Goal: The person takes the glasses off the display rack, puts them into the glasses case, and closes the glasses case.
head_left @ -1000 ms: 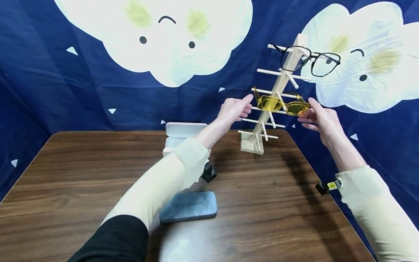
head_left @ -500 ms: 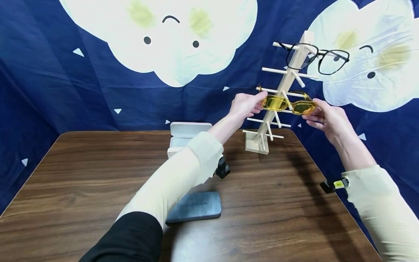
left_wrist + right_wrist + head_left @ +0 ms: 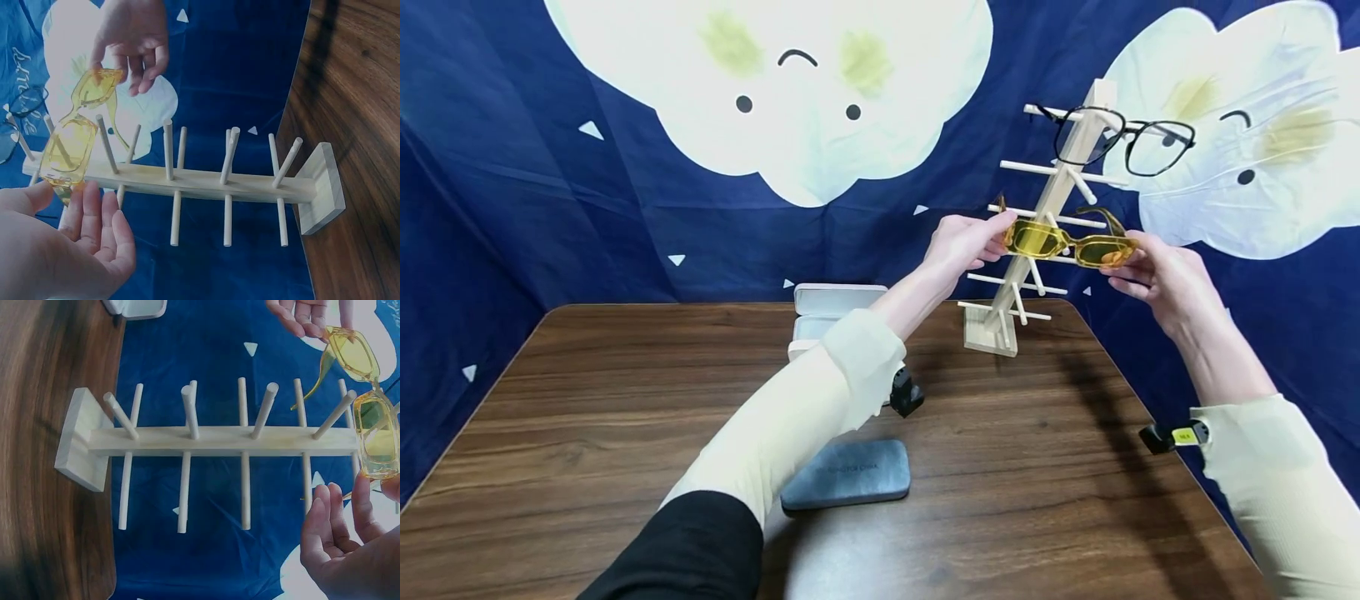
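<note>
Your left hand and right hand each pinch an end of the yellow sunglasses, level at the wooden rack's third pegs. Keep them level; seat the bridge squarely.

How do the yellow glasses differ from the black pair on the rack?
The yellow glasses have thick translucent frames and tinted lenses; the black glasses have thin frames and clear lenses. The yellow glasses sit at the third rung, held at each end by the left hand and right hand; the black glasses hang untouched on the top rung. Both are on the same wooden rack, temples unfolded.
</note>
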Demonstrator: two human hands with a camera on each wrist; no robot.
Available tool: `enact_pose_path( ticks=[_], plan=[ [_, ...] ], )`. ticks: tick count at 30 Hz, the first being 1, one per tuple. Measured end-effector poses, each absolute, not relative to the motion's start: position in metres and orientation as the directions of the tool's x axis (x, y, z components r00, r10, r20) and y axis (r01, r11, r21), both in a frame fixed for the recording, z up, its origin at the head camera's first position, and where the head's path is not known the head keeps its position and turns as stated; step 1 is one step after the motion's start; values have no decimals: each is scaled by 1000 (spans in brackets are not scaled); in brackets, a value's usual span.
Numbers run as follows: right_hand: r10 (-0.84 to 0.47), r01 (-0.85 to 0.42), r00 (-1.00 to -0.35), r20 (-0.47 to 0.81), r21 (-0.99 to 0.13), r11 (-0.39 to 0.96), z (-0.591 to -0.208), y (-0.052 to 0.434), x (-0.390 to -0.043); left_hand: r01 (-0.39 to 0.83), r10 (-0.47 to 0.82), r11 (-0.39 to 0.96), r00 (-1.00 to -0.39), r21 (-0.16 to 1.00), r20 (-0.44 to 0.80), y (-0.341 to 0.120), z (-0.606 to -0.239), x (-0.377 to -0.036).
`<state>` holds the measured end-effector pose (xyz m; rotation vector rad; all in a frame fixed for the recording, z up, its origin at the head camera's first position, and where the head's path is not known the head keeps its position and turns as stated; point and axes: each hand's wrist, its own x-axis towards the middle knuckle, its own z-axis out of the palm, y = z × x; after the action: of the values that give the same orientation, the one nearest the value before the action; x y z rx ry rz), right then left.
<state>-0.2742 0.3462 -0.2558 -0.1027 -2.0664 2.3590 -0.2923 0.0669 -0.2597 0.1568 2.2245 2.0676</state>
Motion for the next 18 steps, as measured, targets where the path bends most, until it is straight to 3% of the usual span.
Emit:
enact_pose_path(
  ticks=[6,18],
  plan=[
    [48,-20,-999,13,-987,-161,-255,339,-259,34,176,89,-984,995,18,56,-258,-282],
    [68,-140,-989,134,-986,-93,-259,312,-229,78,211,63,-975,995,64,27,-262,-256]
  ],
)
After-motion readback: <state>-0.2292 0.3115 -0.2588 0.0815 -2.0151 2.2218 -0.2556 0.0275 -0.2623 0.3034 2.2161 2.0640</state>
